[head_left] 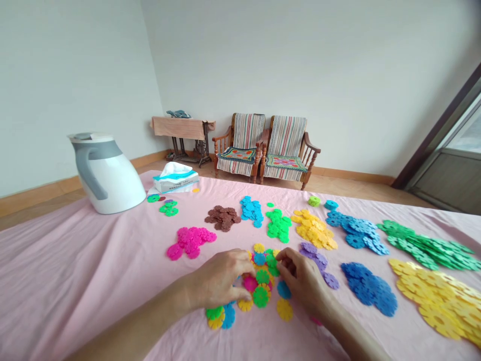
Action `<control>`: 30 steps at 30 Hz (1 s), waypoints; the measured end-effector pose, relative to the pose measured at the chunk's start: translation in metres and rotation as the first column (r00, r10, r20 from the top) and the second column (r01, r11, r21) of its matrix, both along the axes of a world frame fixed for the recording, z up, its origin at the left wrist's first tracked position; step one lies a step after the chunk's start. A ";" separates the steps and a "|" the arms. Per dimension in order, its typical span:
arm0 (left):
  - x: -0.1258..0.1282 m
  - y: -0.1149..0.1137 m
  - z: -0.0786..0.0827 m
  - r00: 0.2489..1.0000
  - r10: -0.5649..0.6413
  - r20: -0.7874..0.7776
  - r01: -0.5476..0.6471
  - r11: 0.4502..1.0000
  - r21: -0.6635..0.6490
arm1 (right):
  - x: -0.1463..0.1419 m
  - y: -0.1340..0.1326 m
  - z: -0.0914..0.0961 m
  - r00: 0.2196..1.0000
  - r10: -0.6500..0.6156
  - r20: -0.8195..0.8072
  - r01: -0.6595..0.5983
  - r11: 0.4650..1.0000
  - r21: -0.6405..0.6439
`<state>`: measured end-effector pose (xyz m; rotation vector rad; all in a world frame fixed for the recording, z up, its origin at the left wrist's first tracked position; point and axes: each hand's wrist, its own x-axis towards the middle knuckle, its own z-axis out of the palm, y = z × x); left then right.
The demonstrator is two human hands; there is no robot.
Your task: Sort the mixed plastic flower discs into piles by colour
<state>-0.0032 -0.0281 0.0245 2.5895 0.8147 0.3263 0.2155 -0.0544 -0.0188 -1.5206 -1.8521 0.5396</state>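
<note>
A loose mixed pile of plastic flower-shaped discs in green, yellow, blue and pink lies between my two hands. My left hand [231,276] rests at the pile's left side, thumb and fingers apart, with a pink disc [249,283] and a yellow disc [245,305] by its fingertips. On the opposite side, my right hand [306,278] has thumb and forefinger curled in a pinch at the edge of a green disc [271,263]. Below that hand lie a blue disc [284,290] and a yellow disc [284,310]. Its other fingers are partly hidden.
Sorted heaps of pink [191,241], brown [223,217], yellow [313,229] and dark blue discs [370,288] surround the hands on a pink cloth [124,260]. A white kettle [112,180] and tissue box [176,179] stand at the back left. Two chairs [285,148] are beyond.
</note>
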 end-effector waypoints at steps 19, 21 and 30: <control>-0.023 0.026 0.007 0.932 0.339 0.128 -0.356 0.923 0.147 | 0.001 0.001 -0.002 1.000 0.003 0.010 -0.003 1.000 -0.024; -0.044 0.041 0.012 0.871 0.463 0.164 -0.487 0.858 0.165 | 0.001 0.001 -0.002 1.000 0.009 0.007 -0.009 1.000 -0.027; -0.116 0.073 0.014 0.708 0.704 0.061 -0.699 0.686 0.203 | 0.002 0.002 -0.005 1.000 0.007 0.027 -0.007 1.000 -0.010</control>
